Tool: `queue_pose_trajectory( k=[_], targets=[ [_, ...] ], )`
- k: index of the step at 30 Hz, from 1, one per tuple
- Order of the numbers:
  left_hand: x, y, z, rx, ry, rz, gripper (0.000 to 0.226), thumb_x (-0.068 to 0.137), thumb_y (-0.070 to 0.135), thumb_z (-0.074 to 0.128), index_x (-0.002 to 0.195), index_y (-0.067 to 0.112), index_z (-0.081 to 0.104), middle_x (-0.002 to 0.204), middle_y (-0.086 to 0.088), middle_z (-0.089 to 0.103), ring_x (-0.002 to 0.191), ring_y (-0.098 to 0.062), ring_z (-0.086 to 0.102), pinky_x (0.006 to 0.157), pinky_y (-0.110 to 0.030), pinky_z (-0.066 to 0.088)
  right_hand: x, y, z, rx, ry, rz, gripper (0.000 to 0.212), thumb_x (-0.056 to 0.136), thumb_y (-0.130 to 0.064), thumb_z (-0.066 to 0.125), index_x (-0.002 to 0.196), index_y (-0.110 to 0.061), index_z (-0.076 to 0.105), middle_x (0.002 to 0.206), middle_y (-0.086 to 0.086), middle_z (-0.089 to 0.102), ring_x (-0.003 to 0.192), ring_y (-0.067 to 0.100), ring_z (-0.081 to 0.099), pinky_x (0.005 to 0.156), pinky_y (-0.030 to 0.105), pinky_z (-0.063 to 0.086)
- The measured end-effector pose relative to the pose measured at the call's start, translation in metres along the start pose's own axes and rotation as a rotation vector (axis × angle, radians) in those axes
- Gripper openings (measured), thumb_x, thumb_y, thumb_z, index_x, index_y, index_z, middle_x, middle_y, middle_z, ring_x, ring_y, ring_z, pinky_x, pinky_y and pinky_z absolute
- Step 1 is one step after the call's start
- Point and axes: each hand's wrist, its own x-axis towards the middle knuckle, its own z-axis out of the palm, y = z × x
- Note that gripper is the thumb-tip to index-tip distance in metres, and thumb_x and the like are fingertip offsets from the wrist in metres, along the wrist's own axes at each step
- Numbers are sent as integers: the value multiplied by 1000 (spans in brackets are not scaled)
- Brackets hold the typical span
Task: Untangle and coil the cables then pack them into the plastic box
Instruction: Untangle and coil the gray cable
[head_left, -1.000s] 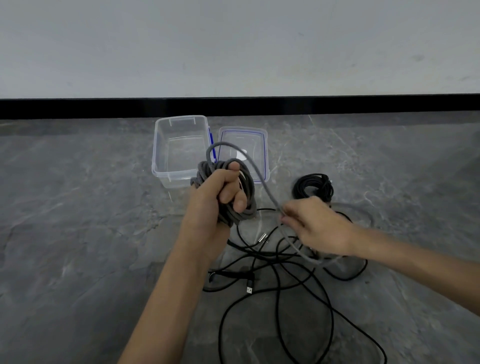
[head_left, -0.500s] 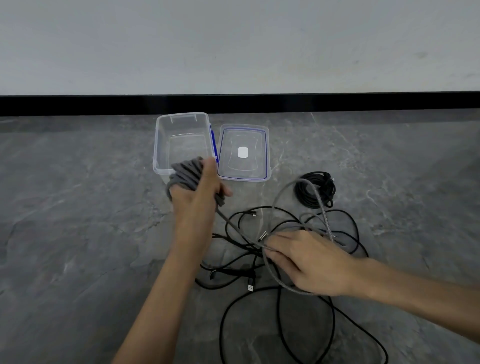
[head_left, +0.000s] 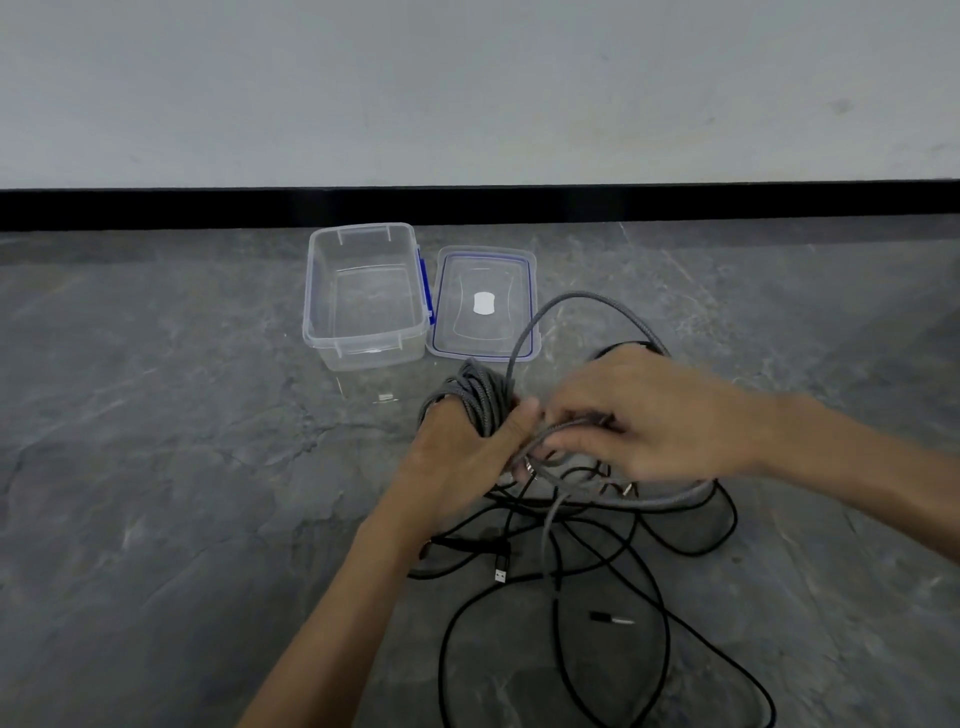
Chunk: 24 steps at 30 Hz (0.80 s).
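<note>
Item 1, left hand (head_left: 462, 457): at the centre of the view, back of the hand up, clenched around a bundle of grey braided cable coils (head_left: 475, 395) that stands out past the knuckles toward 12 o'clock

Item 2, right hand (head_left: 649, 415): at 3 o'clock of the left hand and just beside it, fingers curled and pinching a strand of the same grey cable against the left thumb; slightly blurred

Item 3, grey cable loop (head_left: 582, 301): a free length arching up from the coil bundle toward 1 o'clock, over the near right corner of the lid, then passing behind the right hand; a further grey run (head_left: 670, 501) curves beneath the right wrist at 4 o'clock of the hands

Item 4, plastic box (head_left: 363, 343): clear, open, nothing inside it, on the floor at 11 o'clock of the hands, near but apart from them; blue clip on its right wall

Item 5, lid (head_left: 485, 304): clear with blue seal, lying flat, touching or just beside the box on its right side; which of the two I cannot tell

Item 6, black cables (head_left: 613, 571): loose tangle on the grey stone floor (head_left: 156, 467) from 5 to 6 o'clock of the hands, loops overlapping; a USB plug (head_left: 500, 571) and a small black connector (head_left: 610, 618) lie among them
</note>
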Motion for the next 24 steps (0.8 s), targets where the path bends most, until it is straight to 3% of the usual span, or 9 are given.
queue_pose_trajectory(
  k=[2,4,6,8,11,13,18,21,24],
  targets=[
    [-4,1,-2,-65,-81,-13,48,87,55,52,79,10,67,60,-3,68,58,-6,63,64,-14,45,2,7,-6,24,-23,37,16,89,-31,63,82,-19,69,59,-16,57,56,2,54,57,13,38],
    [-4,-2,0,-82,-153,-8,28,80,37,73,88,12,65,68,-2,70,65,-10,67,68,-19,50,3,15,-10,81,-99,83,11,88,-27,69,83,-17,72,56,-20,54,56,-2,54,55,8,35],
    [-5,-1,3,-116,-201,-42,34,67,24,87,90,15,64,76,0,73,70,-13,69,70,-21,53,5,21,-12,174,-195,155,7,86,-23,72,83,-16,73,58,-20,58,57,-4,57,56,6,38],
    [-8,2,7,-148,-227,-41,33,67,19,87,88,14,61,68,3,71,62,-14,66,66,-19,53,6,24,-13,277,-273,209,6,84,-19,72,86,-14,74,66,-19,65,63,-7,62,62,6,43],
    [-12,5,9,-140,-209,-8,27,73,21,83,86,12,61,58,7,66,59,-15,65,65,-16,51,4,29,-11,429,-284,272,13,85,-23,69,88,-11,74,78,-1,74,70,13,70,69,19,53],
    [-13,0,11,-201,-153,-19,27,74,20,83,87,8,62,64,4,65,56,-17,63,62,-23,53,2,33,-9,522,-185,339,25,87,-31,62,88,-9,72,81,10,73,68,27,68,68,29,54],
    [-13,-10,14,-305,-6,-51,26,74,17,82,85,8,61,72,-2,64,50,-16,57,53,-24,50,5,34,-8,753,148,466,25,97,-17,50,91,2,67,89,14,73,77,15,68,68,16,54],
    [-11,-13,10,-320,53,-63,25,75,14,81,86,5,60,65,1,63,49,-15,56,54,-24,50,6,31,-8,649,243,463,19,96,-16,53,93,-4,68,93,8,72,82,10,66,71,13,51],
    [-9,-13,8,-382,129,-73,20,77,12,77,84,6,60,59,3,61,48,-16,55,52,-25,50,4,33,1,349,393,454,14,93,-22,60,97,-9,65,92,-1,66,83,5,60,75,16,48]
  ],
)
